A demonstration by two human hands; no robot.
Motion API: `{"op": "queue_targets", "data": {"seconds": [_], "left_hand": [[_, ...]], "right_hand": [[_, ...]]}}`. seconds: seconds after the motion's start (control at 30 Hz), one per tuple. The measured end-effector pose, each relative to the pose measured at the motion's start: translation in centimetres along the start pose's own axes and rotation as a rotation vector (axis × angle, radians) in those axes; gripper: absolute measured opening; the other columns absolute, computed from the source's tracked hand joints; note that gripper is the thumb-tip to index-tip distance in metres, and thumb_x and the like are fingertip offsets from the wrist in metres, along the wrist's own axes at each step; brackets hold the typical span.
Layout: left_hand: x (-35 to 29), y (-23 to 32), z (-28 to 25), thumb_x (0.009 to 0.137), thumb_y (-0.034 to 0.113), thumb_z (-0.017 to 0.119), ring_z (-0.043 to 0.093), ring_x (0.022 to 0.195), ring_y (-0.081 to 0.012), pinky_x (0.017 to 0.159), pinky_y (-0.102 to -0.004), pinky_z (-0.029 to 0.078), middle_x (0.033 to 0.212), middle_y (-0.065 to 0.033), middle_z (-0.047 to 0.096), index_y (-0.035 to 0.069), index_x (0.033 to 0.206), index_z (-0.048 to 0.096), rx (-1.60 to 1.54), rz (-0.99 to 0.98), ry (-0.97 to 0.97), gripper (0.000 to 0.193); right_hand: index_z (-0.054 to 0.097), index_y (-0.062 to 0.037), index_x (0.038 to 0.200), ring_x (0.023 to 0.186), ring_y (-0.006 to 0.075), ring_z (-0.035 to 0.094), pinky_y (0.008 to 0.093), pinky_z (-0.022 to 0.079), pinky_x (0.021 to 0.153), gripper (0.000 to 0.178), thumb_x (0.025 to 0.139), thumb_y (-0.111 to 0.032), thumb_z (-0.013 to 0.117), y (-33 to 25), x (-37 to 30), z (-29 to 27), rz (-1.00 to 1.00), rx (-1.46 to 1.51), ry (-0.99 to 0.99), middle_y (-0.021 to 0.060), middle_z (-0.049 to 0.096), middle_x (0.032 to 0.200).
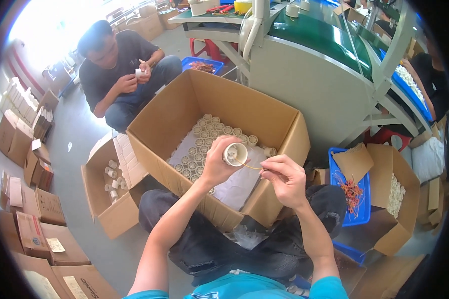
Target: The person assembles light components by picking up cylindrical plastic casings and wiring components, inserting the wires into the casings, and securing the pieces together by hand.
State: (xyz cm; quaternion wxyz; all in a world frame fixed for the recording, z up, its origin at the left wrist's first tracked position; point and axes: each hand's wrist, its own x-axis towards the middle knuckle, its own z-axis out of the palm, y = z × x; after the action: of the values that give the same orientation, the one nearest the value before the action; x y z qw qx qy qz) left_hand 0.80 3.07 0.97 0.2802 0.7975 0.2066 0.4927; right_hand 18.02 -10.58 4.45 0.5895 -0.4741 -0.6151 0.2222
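Observation:
My left hand (217, 163) is closed around a white plastic cup-shaped part (231, 148), its round opening turned up and toward me. From inside it a thin yellowish wire or stick (249, 166) runs to my right hand (286, 180), whose fingertips pinch its outer end. Both hands are above a large open cardboard box (239, 102). Inside the box, rows of similar white round parts (198, 149) stand on a pale sheet (229, 190). Where the inner end of the wire sits in the cup is too small to make out.
Left of the box is a smaller carton (107, 212) with loose white parts. On the right are a blue tray (356, 214) of orange-red wires and a carton (384, 236) with small white pieces. A crouching co-worker (127, 70) handles another white part. Behind stands a green-topped machine (309, 45).

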Motion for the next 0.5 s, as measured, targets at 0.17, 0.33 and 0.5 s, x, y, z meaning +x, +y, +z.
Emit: {"op": "queue_targets", "data": {"seconds": [0.17,0.33,0.5], "left_hand": [[0.0,0.3,0.0,0.066,0.014,0.090,0.062,0.101,-0.0296,0.085,-0.0401,0.051,0.106,-0.0099,0.065,0.008,0.110,0.061,-0.020,0.032,-0.011,0.054],[-0.1,0.8,-0.1,0.061,0.015,0.088,0.061,0.102,-0.0271,0.089,-0.0401,0.044,0.106,-0.0073,0.066,0.010,0.108,0.062,0.136,0.159,-0.108,0.054],[-0.3,1.9,1.1,0.061,0.019,0.085,0.061,0.101,-0.0256,0.091,-0.0396,0.041,0.103,-0.0050,0.066,0.009,0.106,0.062,0.195,0.203,-0.134,0.052]], "right_hand": [[0.072,0.0031,0.102,0.084,0.0165,0.068,0.0266,0.057,0.074,0.024,0.080,0.013,0.068,-0.3,0.1,0.1,0.016,-0.068,-0.010,0.0107,0.066,0.099],[0.073,0.0009,0.098,0.081,0.0207,0.068,0.0293,0.056,0.071,0.024,0.076,0.011,0.072,-1.0,0.5,1.2,0.035,-0.203,0.086,0.0121,0.067,0.096],[0.073,-0.0038,0.091,0.093,0.0288,0.060,0.0383,0.052,0.078,0.023,0.069,0.001,0.076,-0.7,0.9,2.2,-0.199,-0.482,0.077,0.0105,0.064,0.105]]}}
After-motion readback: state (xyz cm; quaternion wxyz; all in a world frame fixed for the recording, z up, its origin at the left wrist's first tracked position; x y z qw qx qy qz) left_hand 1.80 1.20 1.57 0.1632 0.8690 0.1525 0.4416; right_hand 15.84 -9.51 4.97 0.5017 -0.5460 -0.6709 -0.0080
